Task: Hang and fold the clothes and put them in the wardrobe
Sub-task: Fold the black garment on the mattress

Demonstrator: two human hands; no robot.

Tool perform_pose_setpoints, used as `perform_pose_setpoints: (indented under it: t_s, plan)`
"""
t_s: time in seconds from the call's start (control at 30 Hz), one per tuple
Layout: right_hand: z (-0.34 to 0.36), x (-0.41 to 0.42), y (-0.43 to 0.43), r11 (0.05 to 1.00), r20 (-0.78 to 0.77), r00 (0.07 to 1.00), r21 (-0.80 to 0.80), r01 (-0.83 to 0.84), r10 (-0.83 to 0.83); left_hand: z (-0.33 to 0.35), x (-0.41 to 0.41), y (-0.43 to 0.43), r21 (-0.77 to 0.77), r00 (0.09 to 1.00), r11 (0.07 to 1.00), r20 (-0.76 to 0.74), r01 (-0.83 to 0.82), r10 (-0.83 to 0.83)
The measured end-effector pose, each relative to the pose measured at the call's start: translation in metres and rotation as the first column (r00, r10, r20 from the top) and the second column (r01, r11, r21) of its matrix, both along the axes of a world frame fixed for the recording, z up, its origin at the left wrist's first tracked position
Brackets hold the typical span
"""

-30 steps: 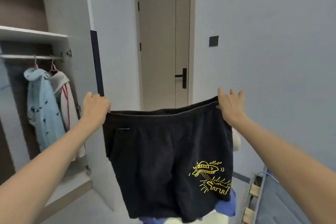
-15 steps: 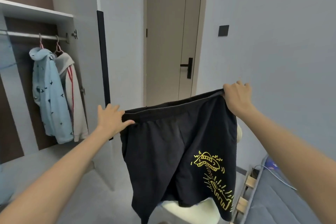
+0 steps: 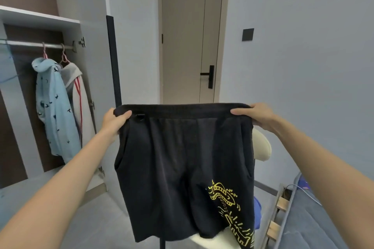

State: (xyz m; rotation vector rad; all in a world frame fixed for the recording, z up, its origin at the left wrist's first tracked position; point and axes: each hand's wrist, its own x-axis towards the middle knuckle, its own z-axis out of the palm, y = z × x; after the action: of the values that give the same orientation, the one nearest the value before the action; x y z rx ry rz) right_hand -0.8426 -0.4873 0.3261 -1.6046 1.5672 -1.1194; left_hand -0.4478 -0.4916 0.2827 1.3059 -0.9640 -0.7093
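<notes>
Black shorts [image 3: 182, 157] hang spread flat in mid-air in front of the person, waistband level. The cloth is soft and matte, with a ribbed elastic band, slit side pockets and a yellow line-drawn print low on one leg. The left hand [image 3: 113, 121] pinches one waistband corner and the right hand [image 3: 257, 115] the other, fingers [image 3: 238, 111] curled over the band. The open wardrobe [image 3: 40, 20] stands to the left.

The left hand [image 3: 113, 122] and right hand [image 3: 257, 115] are bare. Back from each grip, the left forearm [image 3: 60, 188] and right forearm [image 3: 323, 168] are bare as well (slender, smooth) right to the view's edge.
</notes>
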Motion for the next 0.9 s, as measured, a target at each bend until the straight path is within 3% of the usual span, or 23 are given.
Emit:
perform_pose_setpoints:
  t_s: [0.1, 0.27, 0.37, 0.5, 0.6, 0.73, 0.9]
  plan:
    - [0.01, 0.006, -0.001, 0.998, 0.274, 0.962, 0.064, -0.02, 0.002, 0.017, -0.004, 0.004, 0.021, 0.973, 0.999, -0.227, 0.036, -0.031]
    - [0.006, 0.018, -0.008, 0.987, 0.403, 0.904, 0.127, 0.103, -0.146, 0.024, 0.001, 0.013, 0.283, 0.939, 0.938, -0.328, 0.199, -0.1]
    - [0.001, 0.035, -0.002, 0.961, 0.661, 0.741, 0.263, -0.087, -0.114, 0.017, -0.004, 0.016, 0.304, 0.904, 0.924, -0.417, 0.231, -0.089]
    - [0.001, 0.073, -0.004, 0.942, 0.829, 0.554, 0.241, -0.231, -0.076, 0.021, -0.024, 0.012, 0.206, 0.862, 0.938, -0.484, 0.279, -0.151]
    - [0.004, 0.109, -0.008, 0.944, 0.811, 0.585, 0.191, -0.27, 0.003, 0.03, -0.051, 0.012, 0.098, 0.837, 0.928, -0.472, 0.36, -0.275]
    - [-0.005, 0.145, -0.011, 0.982, 0.777, 0.627, 0.077, -0.175, 0.05, 0.035, -0.087, 0.014, -0.004, 0.812, 0.907, -0.444, 0.421, -0.379]
    - [-0.023, 0.16, -0.006, 0.989, 0.533, 0.838, -0.143, -0.045, 0.115, 0.035, -0.104, 0.021, 0.039, 0.836, 0.892, -0.369, 0.45, -0.406]
